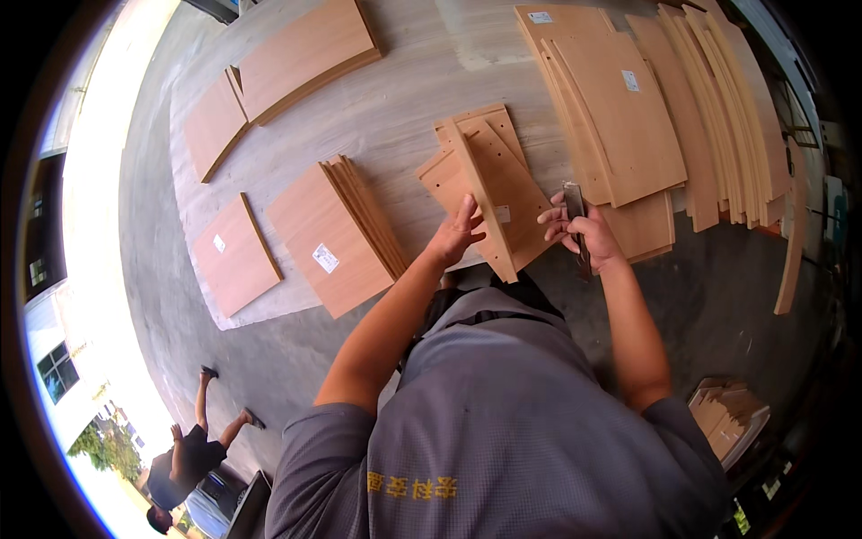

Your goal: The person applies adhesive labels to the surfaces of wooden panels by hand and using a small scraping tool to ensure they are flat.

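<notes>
A narrow wooden panel (481, 192) stands on edge before me, its long edge facing up. My left hand (458, 234) holds it from the left side, thumb and fingers against its face; the panel's lower part is hidden. In my right hand (586, 232) is a dark flat metal tool (574, 202), perhaps a file, gripped upright to the right of the panel. Under the edge-on panel lie crossed wooden boards with drilled holes (522, 185), one bearing a small white label (502, 214).
Stacked wood panels (337, 236) lie at left beside a single labelled board (236, 256). Larger boards (310, 60) lie farther off. Long panels (619, 121) fill the right side. A person (192, 458) walks at lower left. A carton of pieces (727, 421) is at lower right.
</notes>
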Available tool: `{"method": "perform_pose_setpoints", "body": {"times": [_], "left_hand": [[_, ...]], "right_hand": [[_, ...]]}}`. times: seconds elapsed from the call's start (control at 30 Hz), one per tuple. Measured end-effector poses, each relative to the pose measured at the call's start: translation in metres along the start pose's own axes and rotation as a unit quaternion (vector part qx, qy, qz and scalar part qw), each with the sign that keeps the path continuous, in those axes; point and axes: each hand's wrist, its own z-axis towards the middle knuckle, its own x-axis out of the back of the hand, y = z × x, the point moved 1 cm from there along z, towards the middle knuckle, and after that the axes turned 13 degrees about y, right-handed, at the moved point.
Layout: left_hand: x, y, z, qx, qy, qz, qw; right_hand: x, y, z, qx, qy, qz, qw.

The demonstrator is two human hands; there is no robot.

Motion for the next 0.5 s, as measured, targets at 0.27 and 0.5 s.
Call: {"method": "perform_pose_setpoints", "body": {"times": [0.27,0.5], "left_hand": [[0.055,0.001,0.000,-0.105,0.209,0.254,0.939],[0.047,0.000,0.006,-0.286,0.157,0.612,0.720]], "right_hand": [[0.040,0.108,0.001,0.236,0.267,-0.362,0.861],[0.037,0.149,-0.019,0.143,0.333,-0.541,0.759]]}}
